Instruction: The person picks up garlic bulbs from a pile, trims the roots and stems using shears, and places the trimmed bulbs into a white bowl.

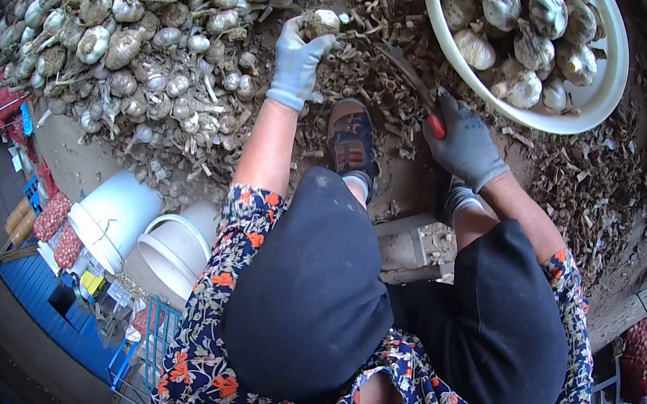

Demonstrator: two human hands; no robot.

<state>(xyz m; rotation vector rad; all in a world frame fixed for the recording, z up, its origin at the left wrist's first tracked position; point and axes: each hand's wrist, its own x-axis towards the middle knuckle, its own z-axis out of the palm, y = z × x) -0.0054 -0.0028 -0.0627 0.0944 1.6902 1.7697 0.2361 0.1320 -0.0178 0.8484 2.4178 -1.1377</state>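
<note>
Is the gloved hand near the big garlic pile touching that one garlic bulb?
Touching. The head view shows the left hand with gloved fingers closed around the garlic bulb, no gap between them. The right hand grips a red-handled knife.

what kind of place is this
Probably an outdoor garlic-trimming yard or market spot: a large heap of stalked garlic bulbs, a white round bowl of trimmed bulbs, and dry stem scraps strewn about.
</note>
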